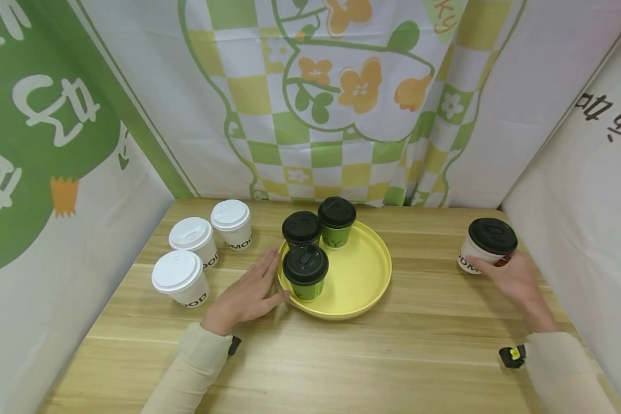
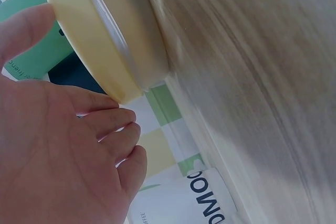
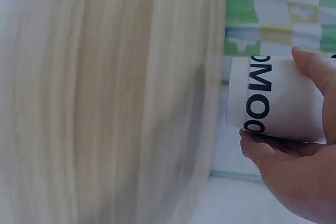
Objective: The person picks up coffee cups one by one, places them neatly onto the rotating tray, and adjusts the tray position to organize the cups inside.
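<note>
My right hand (image 1: 516, 280) grips a white paper cup with a black lid (image 1: 493, 236) at the right side of the table. In the right wrist view, thumb and fingers wrap this upright white cup (image 3: 286, 100), its base close over the wood. My left hand (image 1: 249, 296) lies against the left rim of a round yellow tray (image 1: 359, 273), fingers extended. The left wrist view shows the fingertips and thumb at the tray's side (image 2: 89, 35). Three black-lidded cups stand at the tray's left: a front green cup (image 1: 306, 273), a darker cup (image 1: 301, 228) and a back green cup (image 1: 337, 221).
Left of my left hand stand three white-lidded white cups: a front one (image 1: 180, 277), a middle one (image 1: 192, 238) and a back one (image 1: 232, 223). The wooden table (image 1: 372, 362) meets a patterned curtain (image 1: 331, 144) behind and cloth walls at both sides.
</note>
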Demonstrator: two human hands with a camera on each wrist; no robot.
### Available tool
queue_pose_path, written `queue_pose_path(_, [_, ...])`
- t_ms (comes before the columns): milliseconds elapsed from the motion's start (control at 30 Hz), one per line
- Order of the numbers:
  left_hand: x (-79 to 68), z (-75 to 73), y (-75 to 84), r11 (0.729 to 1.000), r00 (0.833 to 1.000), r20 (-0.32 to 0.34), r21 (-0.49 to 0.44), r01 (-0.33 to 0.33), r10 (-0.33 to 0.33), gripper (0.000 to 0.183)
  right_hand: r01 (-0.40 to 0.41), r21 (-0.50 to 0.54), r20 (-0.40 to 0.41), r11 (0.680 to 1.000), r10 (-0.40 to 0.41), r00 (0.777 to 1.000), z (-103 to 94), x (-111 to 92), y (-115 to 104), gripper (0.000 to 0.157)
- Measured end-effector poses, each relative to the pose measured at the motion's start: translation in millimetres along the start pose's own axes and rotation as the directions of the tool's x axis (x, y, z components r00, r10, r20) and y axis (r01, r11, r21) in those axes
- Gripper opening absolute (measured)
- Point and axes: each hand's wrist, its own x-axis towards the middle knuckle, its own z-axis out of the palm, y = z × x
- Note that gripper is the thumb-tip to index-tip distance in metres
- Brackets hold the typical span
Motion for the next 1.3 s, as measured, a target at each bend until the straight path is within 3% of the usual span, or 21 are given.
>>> queue_pose_path(367, [-1.4,0.0,0.6,1.000,1.000,-0.008,0.001,-0.007,0.007,0.092,0.181,-0.033,0.019,0.983,-0.181,0.983,15.5,-5.8,-39.2,0.071])
queue_pose_path(767, [-0.9,0.8,0.1,1.000,1.000,-0.002,0.000,-0.006,0.006,0.092,0.227,0.110,0.137,0.968,-0.241,0.961,33.5,-10.1,-81.1,0.077])
queue_pose_path(1300, [-2.0,1.8,-0.7,1.000,1.000,-0.012,0.009,-0.014,0.015,0.092,0.292,0.189,0.174,0.937,-0.325,0.930,64.5,-13.8,-122.0,0.060])
